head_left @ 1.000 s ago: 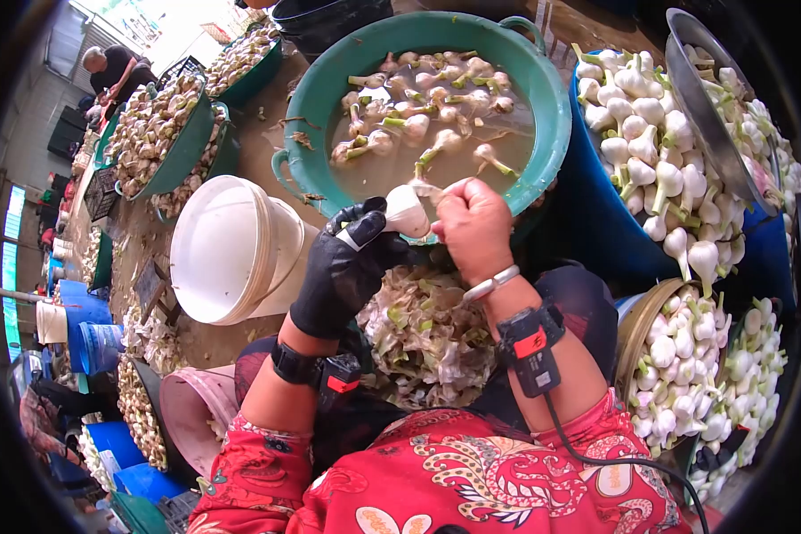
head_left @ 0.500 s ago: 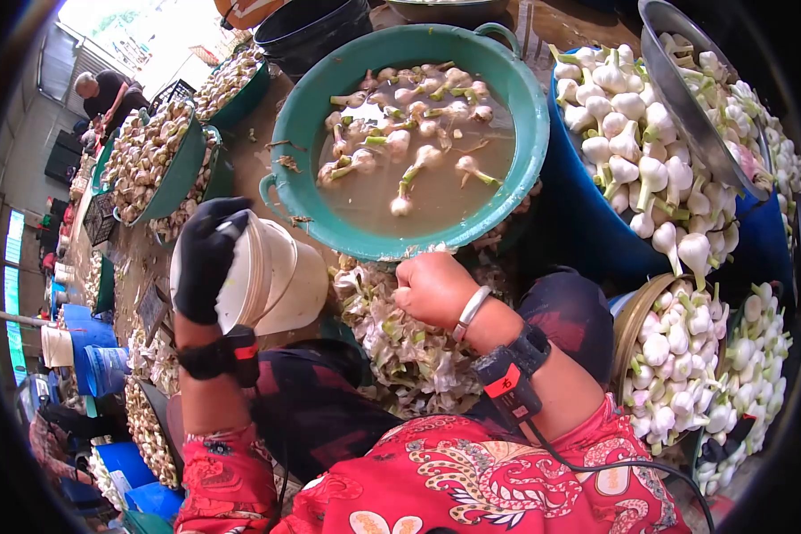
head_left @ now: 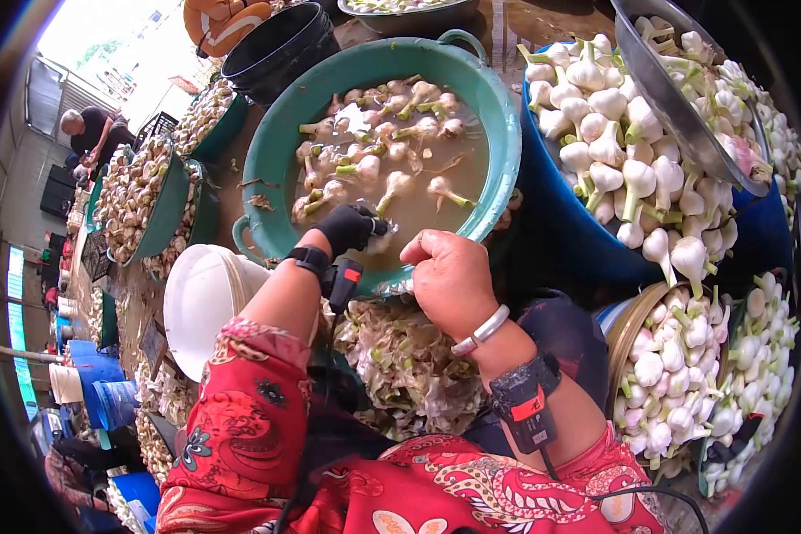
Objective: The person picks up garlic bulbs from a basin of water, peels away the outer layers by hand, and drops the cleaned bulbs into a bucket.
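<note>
My left hand (head_left: 351, 230), in a black glove, reaches over the near rim of a green tub (head_left: 267, 133). Its fingers are closed on a pale garlic bulb (head_left: 381, 238) just above the murky water. Several garlic bulbs with short stems, such as one garlic bulb (head_left: 399, 184), float in the tub. My right hand (head_left: 454, 271) is bare and curled into a fist at the tub's near edge, beside the left. Whatever its fingers hold, if anything, is hidden. Beneath both hands lies a heap of peeled garlic skins (head_left: 409, 356).
A white bucket (head_left: 200, 307) stands left of my arm. To the right, a blue barrel (head_left: 552, 178) brims with clean white garlic under a metal basin (head_left: 685, 98). A black bucket (head_left: 280, 53) sits behind the tub. Unpeeled garlic (head_left: 138, 191) fills tubs at left; a person (head_left: 93, 133) works farther back.
My left hand has moved from above the white bucket to the right, into the tub, and closed on a garlic bulb. My right hand remains a fist near the rim. The view has shifted slightly.
</note>
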`<action>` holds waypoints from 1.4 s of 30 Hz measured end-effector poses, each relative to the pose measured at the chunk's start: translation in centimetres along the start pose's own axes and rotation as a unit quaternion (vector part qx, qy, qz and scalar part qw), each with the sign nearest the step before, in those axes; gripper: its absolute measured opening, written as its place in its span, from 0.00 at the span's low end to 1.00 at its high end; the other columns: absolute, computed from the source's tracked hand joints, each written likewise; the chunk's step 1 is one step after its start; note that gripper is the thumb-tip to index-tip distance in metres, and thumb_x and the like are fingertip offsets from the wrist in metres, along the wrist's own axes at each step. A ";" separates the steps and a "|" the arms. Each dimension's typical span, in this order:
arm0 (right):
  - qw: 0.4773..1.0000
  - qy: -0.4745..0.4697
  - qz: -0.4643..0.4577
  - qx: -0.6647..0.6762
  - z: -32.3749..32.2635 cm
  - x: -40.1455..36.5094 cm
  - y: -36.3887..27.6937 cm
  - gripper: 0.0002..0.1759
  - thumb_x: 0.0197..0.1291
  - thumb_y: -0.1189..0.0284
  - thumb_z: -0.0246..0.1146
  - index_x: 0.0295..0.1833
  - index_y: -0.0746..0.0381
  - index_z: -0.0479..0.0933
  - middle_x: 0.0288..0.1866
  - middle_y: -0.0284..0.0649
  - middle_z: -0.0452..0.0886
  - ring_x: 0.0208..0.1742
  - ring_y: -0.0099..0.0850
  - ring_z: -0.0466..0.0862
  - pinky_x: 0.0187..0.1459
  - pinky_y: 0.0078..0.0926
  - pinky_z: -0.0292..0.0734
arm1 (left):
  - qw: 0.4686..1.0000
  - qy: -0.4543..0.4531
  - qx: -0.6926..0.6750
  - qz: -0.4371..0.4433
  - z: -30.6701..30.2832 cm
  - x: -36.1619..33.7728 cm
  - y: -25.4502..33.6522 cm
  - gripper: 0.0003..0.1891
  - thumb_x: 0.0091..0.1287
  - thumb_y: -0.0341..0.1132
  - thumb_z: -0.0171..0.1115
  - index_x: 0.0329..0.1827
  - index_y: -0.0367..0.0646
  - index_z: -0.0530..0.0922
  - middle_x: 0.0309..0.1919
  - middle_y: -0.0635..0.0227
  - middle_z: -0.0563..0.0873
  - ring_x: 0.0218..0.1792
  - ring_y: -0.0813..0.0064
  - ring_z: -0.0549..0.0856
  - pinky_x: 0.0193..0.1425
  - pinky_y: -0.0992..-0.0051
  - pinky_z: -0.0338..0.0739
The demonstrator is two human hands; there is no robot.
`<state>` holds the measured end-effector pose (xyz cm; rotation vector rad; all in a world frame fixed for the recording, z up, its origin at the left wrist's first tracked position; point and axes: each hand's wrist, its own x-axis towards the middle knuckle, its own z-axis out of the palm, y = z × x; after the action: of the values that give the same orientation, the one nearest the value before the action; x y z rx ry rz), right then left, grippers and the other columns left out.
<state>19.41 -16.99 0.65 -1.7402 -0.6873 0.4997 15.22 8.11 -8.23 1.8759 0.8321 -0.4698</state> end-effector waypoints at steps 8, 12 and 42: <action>0.990 -0.056 -0.057 0.118 4.1 -1.4 0.6 0.33 0.39 0.77 0.72 0.58 0.64 0.75 0.55 0.48 0.77 0.48 0.41 0.82 0.52 0.33 0.78 | 0.919 0.057 -0.367 0.132 3.1 -17.4 2.2 0.15 0.69 0.37 0.58 0.51 0.35 0.79 0.32 0.68 0.82 0.33 0.78 0.82 0.36 0.79 0.77; 0.960 -0.126 -0.067 0.242 5.6 -2.3 0.4 0.32 0.45 0.85 0.69 0.60 0.64 0.72 0.52 0.39 0.78 0.48 0.23 0.81 0.45 0.22 0.83 | 0.923 0.131 -0.284 0.225 4.5 -19.7 0.7 0.16 0.68 0.36 0.58 0.52 0.32 0.78 0.34 0.65 0.83 0.34 0.75 0.83 0.40 0.75 0.80; 0.911 -0.153 0.051 0.380 7.1 -3.2 -0.3 0.27 0.71 0.61 0.54 0.67 0.68 0.62 0.33 0.28 0.73 0.30 0.14 0.69 0.32 0.13 0.69 | 0.850 0.094 -0.489 0.175 5.0 -21.1 0.3 0.15 0.66 0.34 0.60 0.50 0.33 0.77 0.35 0.63 0.83 0.34 0.71 0.85 0.39 0.71 0.82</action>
<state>12.42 -13.98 -1.00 -0.9675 -0.5151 0.9796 1.14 -3.59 3.30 1.0591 0.6373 0.3484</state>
